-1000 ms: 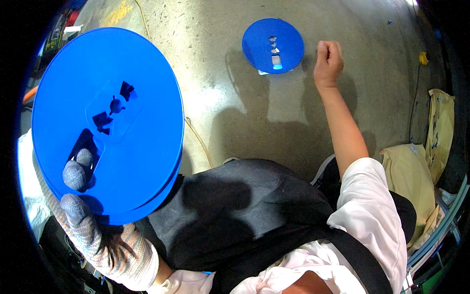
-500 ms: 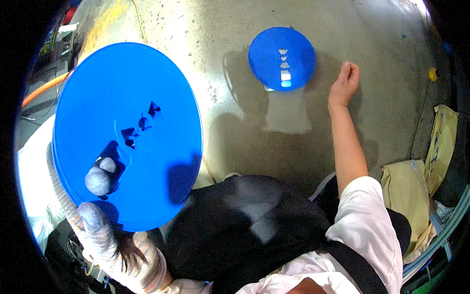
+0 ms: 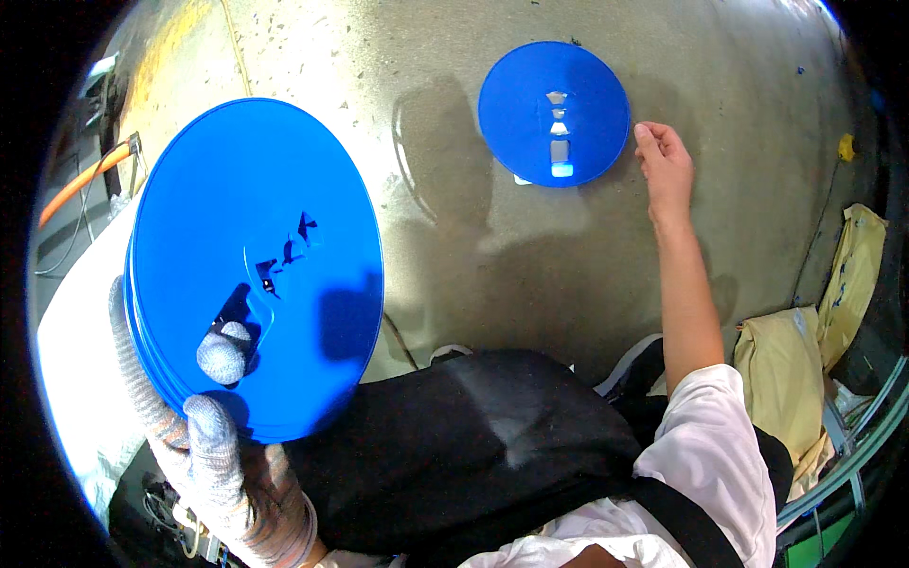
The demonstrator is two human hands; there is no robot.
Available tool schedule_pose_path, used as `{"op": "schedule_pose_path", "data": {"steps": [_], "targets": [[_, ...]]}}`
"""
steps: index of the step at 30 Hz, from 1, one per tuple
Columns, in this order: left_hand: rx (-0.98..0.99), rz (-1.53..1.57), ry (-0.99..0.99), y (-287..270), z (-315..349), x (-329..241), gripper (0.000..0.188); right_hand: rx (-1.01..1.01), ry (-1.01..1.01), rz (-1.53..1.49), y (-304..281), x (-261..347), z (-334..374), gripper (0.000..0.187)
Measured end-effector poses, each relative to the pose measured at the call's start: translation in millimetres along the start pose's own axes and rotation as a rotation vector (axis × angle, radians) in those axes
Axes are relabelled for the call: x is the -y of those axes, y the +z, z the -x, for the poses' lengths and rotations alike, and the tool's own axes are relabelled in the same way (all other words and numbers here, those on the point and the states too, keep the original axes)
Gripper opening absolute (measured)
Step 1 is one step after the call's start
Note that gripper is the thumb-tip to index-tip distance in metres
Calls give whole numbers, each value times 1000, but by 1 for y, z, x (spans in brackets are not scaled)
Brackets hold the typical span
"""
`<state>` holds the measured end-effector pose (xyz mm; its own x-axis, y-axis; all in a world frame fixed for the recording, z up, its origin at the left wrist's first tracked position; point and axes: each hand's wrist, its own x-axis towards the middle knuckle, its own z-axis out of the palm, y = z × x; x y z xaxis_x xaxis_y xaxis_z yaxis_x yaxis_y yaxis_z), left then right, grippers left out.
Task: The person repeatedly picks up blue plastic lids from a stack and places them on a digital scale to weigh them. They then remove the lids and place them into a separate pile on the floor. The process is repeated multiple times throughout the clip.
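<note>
My left hand [image 3: 227,473], in a grey knitted glove, grips a stack of large blue plastic discs [image 3: 208,199]. Two gloved fingertips poke up through a dark slot in the top disc, and the thumb lies against its near rim. Further off to the right is another round blue disc [image 3: 516,114] with a row of cut-outs down its middle. Beside that disc's right rim is my bare right hand [image 3: 668,170], fingers curled toward the thumb. Nothing shows in this hand, and whether its fingertips touch the rim is unclear.
Grey concrete floor [image 3: 739,218] spreads ahead, with shadows around the far disc. Tan folded sheets [image 3: 781,355] lie at the right, near a curved metal rail [image 3: 876,417]. An orange hose [image 3: 85,185] and a white bag [image 3: 80,379] are at the left.
My right hand has moved in close to the far disc, which looks larger now. The stack in my left hand has shifted slightly right and tilted, so the lower discs' edges show.
</note>
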<state>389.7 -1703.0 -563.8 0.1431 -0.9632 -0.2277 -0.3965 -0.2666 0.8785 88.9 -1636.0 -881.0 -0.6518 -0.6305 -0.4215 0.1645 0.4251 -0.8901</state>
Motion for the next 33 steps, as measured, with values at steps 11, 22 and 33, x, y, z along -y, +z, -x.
{"op": "schedule_pose_path", "data": {"steps": [11, 22, 33], "targets": [[75, 13, -11, -5, -7, -2, 88, 191, 290, -85, -2, 14, 0, 16], [174, 31, -145, -15, 2, 0, 96, -364, 203, -521, -92, -15, -16, 12], [197, 214, -99, -19, 26, -17, 89, -664, -139, -325, -70, 10, 8, 25]]}}
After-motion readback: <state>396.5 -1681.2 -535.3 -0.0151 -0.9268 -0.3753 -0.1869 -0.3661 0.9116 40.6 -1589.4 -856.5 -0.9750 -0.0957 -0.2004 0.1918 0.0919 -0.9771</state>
